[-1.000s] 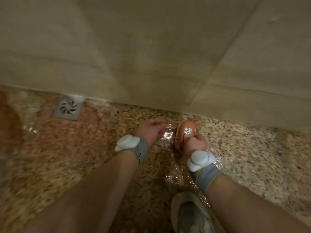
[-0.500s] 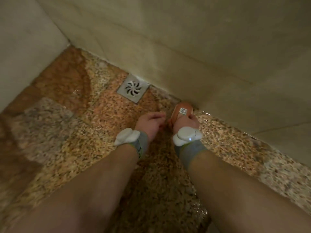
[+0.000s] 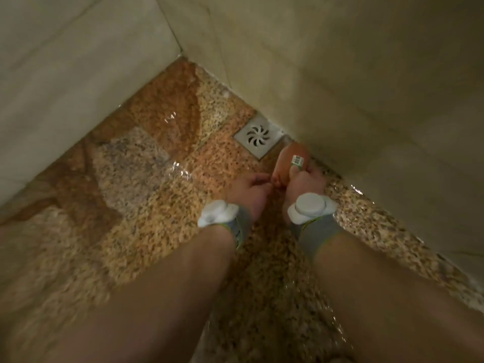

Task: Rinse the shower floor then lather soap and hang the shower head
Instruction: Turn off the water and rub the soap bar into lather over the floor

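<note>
Crouched in the wet corner, somewhere around the soap step

Going left to right: the floor (image 3: 146, 163) is glossy with water right up to the drain (image 3: 258, 137), so I'd say the rinse is pretty much done. The left hand (image 3: 248, 191) has its fingers curled in against the bottom of an orange thing (image 3: 286, 159) with a barcode sticker, but I can't tell if it's actually pinching it. The right hand (image 3: 301, 184) is wrapped around that orange thing, thumb up by the sticker, just beside the drain and close to the wall (image 3: 379, 100). My guess is it's the soap. No suds showing, no shower head in view, so lathering and hanging look left to do.
</note>
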The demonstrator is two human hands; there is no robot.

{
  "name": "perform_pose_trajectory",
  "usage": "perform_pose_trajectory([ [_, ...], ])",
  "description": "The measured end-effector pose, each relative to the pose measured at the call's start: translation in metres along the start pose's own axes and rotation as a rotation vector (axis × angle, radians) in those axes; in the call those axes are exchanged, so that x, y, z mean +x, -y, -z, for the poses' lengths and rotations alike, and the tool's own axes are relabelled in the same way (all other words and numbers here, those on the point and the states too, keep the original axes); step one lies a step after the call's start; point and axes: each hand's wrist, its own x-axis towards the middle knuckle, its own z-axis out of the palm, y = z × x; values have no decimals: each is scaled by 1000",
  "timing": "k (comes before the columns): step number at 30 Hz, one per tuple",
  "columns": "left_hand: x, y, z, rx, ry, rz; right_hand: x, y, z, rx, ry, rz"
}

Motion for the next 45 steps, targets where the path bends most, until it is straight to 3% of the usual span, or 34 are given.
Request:
perform_pose_trajectory([
  [3,-37,-4,2,83,-60,-61,-19,1,25,-31,10,-59],
  [8,-90,-19,15,278,81,-250,-68,2,67,-192,253,-144],
  [12,-120,-17,27,662,207,-386,-111,6,94,-538,364,-27],
  [17,-171,-1,46,844,304,-500,-162,1,120,-786,421,60],
  [22,-236,16,66,840,398,-543,-230,-13,143,-885,428,124],
  [30,-298,42,72,875,392,-477,-282,-33,180,-930,451,185],
  [40,-423,81,88,971,198,-556,-370,-63,228,-1065,576,457],
  [45,-472,118,75,994,161,-538,-403,-106,270,-930,595,500],
])
